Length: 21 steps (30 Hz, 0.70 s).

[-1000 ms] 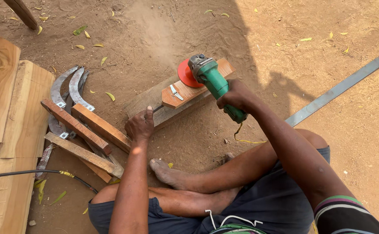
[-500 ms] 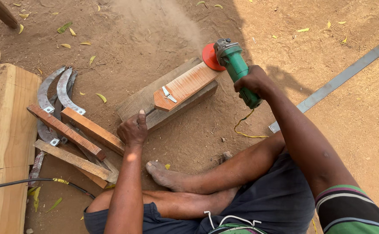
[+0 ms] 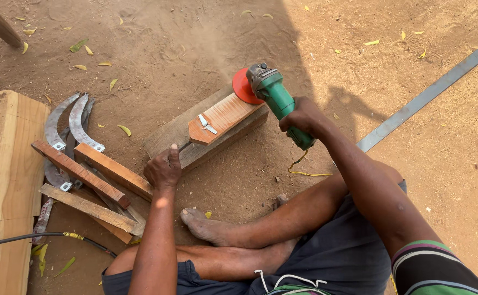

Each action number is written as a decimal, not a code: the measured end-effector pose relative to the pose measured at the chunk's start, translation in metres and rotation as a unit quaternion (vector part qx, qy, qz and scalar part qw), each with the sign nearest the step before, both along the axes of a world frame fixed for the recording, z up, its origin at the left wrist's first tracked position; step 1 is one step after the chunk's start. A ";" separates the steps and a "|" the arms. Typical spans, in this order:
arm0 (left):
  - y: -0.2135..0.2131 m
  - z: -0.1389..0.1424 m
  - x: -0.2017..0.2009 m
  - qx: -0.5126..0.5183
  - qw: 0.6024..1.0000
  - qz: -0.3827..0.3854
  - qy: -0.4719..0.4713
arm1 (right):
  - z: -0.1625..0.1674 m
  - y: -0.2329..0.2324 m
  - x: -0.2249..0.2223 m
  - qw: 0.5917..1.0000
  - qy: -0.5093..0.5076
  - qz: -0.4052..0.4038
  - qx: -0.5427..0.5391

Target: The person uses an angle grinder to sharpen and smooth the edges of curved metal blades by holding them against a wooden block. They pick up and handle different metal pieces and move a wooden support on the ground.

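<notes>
While seated on bare dirt ground [image 3: 403, 180], I grind wood.
My right hand [image 3: 303, 117] grips the green grinder [image 3: 277, 101]; my left hand [image 3: 163, 168], at seven o'clock, presses the grey plank [image 3: 179, 134].

The right hand [image 3: 303, 117] holds a green angle grinder [image 3: 274, 98] against a wooden piece [image 3: 223, 116] while the left hand [image 3: 163, 168] steadies the block [image 3: 173, 134].
</notes>
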<state>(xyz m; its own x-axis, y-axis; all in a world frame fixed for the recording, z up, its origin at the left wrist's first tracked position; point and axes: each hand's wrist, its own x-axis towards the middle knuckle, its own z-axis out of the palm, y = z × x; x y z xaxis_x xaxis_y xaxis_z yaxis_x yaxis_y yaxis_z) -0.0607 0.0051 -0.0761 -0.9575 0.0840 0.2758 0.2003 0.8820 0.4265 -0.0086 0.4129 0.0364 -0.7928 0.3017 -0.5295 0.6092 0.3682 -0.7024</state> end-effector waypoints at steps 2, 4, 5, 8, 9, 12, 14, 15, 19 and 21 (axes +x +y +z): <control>0.000 0.001 0.000 -0.002 1.000 -0.003 0.000 | 0.004 0.003 0.001 1.000 0.001 -0.020 -0.002; 0.001 0.002 0.001 -0.022 1.000 0.007 -0.021 | 0.007 0.004 0.001 0.997 0.000 -0.067 -0.041; 0.002 0.002 0.001 -0.028 0.999 0.012 -0.027 | 0.008 0.003 0.003 0.998 -0.005 -0.053 -0.034; 0.001 0.003 0.001 0.012 0.999 -0.002 0.033 | 0.009 -0.016 0.010 1.000 -0.007 0.007 -0.009; 0.001 0.004 0.001 -0.002 1.000 0.002 0.011 | 0.008 -0.026 0.015 0.999 -0.003 0.034 0.006; 0.002 0.007 0.000 -0.021 0.999 0.007 -0.023 | 0.015 -0.045 0.032 0.997 0.002 0.080 0.017; 0.002 0.008 -0.001 -0.002 1.000 0.003 -0.011 | 0.021 -0.051 0.044 0.997 0.001 0.079 0.016; 0.003 0.010 -0.001 0.008 1.000 0.001 0.009 | 0.025 -0.051 0.051 0.997 -0.004 0.071 0.015; 0.002 0.010 0.001 0.023 1.000 -0.007 0.003 | 0.031 -0.061 0.067 0.996 0.011 0.089 0.012; -0.002 0.012 0.001 0.016 0.999 -0.003 -0.032 | 0.030 -0.064 0.069 0.994 0.007 0.104 0.037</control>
